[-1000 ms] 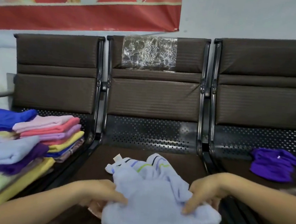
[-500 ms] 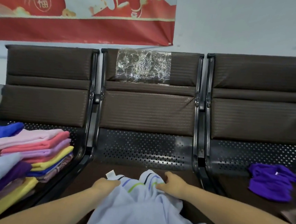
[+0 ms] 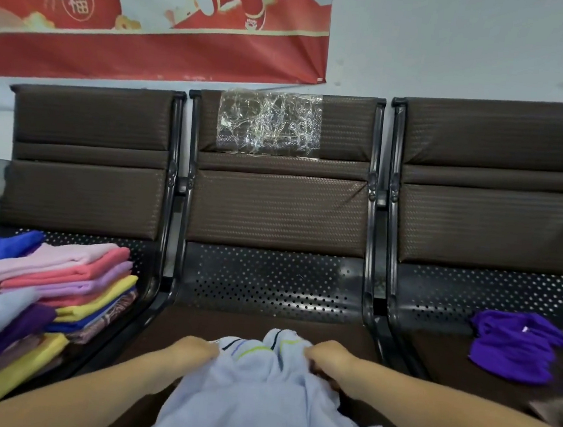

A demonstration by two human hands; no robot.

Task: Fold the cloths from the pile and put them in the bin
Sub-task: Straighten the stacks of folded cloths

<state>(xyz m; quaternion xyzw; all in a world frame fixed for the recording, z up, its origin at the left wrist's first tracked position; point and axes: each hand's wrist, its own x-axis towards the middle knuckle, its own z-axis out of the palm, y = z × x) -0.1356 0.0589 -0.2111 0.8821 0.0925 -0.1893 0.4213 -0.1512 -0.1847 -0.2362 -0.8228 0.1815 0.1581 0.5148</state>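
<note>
Head cam: both hands grip the far striped edge of a light blue cloth on the middle seat, left hand and right hand bunching it. Folded stack sits on the left seat, purple cloth on the right.

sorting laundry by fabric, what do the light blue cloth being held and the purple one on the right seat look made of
Light blue cloth: looks like terry towelling, matte and fuzzy, soft bunched folds, striped band at the far edge. Purple cloth: soft napped fabric, possibly microfibre or fleece, matte, crumpled, small pale tag; the weave is too blurred to settle.
</note>
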